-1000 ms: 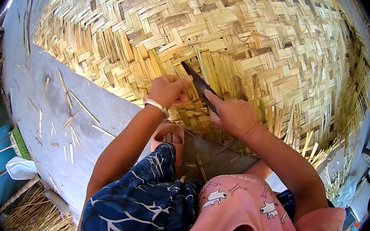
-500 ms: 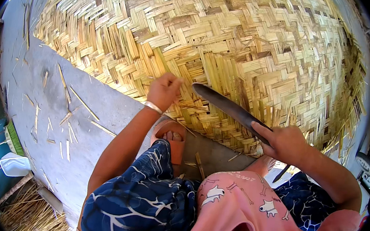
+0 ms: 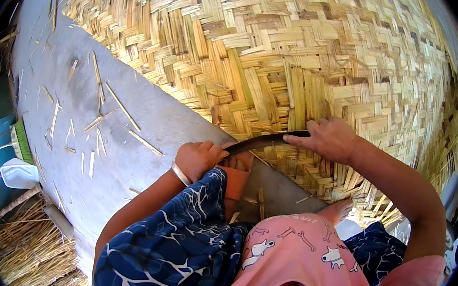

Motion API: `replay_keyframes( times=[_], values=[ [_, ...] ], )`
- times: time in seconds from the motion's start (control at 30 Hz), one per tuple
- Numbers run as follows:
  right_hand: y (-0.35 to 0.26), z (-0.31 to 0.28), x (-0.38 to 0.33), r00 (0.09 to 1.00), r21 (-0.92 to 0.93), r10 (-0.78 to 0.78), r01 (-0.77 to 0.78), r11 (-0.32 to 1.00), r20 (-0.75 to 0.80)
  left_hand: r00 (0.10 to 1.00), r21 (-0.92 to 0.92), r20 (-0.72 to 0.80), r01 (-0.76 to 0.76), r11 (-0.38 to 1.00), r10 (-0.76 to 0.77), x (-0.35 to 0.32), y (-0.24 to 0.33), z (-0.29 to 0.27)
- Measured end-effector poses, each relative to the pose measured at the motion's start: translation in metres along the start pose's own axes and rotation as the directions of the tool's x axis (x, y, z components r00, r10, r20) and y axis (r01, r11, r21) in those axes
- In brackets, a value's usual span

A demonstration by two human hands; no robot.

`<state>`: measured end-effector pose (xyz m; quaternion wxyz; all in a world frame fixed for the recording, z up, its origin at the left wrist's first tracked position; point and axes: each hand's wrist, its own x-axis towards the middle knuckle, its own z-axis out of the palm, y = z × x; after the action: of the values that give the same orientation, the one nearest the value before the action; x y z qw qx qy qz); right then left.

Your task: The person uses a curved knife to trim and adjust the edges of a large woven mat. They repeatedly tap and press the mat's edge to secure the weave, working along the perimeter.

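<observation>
A long, dark, flat blade-like strip (image 3: 257,142) spans between my two hands, in a slight arc. Its lower-left end is in my left hand (image 3: 200,159), whose fingers are curled closed and which wears a pale bracelet. Around the upper-right end my right hand (image 3: 332,140) is closed, one finger lying along the strip. Under the right hand spreads a large mat (image 3: 316,57) woven from yellow-tan flat strips. Whether the strip has a handle or a cutting edge I cannot tell.
My foot in an orange sandal (image 3: 230,181) is beside the mat's near edge; my other foot (image 3: 339,211) rests farther right. Loose straw pieces (image 3: 123,107) litter the grey floor. At the left are a green-bristled brush (image 3: 21,141), a white container (image 3: 19,173) and a straw bundle (image 3: 33,251).
My left hand has come off the mat, down toward my knee, and taken the strip's end. My right hand has moved up and left over the mat. The view has shifted slightly.
</observation>
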<state>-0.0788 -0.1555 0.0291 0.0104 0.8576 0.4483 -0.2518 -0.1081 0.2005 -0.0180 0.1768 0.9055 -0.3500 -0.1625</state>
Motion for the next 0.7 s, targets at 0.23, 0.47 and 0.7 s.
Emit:
replay_keyframes(
  times=[0.23, 0.47, 0.7],
  values=[
    [0.026, -0.008, 0.069, 0.989, 0.043, 0.027, -0.021, 0.999, -0.146, 0.995, 0.261, -0.087, -0.017, 0.965, 0.041, 0.019, -0.072, -0.016],
    [0.048, -0.029, 0.093, 0.986, -0.030, -0.017, 0.012, 0.999, -0.169, 0.993, 0.401, 0.020, -0.115, 0.909, 0.117, 0.039, -0.090, -0.046],
    [0.079, -0.050, 0.161, 0.973, 0.047, 0.156, -0.150, 0.988, -0.169, 0.990, 0.588, 0.134, -0.120, 0.800, 0.050, 0.094, -0.167, -0.100]
  ],
)
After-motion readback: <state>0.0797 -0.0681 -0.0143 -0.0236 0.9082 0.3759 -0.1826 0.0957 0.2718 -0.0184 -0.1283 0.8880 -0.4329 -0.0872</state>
